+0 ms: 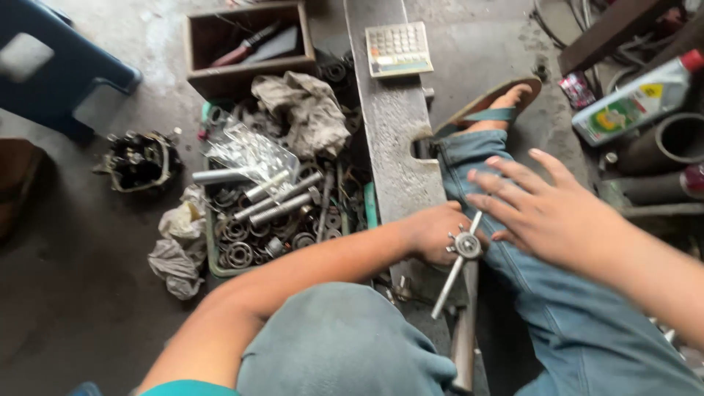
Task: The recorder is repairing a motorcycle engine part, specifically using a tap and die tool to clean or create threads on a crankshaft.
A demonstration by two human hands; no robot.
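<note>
Two hands (433,233) (539,209) flank a die stock (466,246) beside the cluttered parts tray (214,270).

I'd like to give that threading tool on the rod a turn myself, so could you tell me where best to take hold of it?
Grip the threading tool by its two thin handle bars, one hand on each end, coming from above. The bars stick out opposite ways from the round hub, which sits on the rod and is too small to turn well. The left hand is already at the hub; the right hand hovers open beside it.

Single head view, steeply downward, close over lap and cluttered floor (88,293)
</note>
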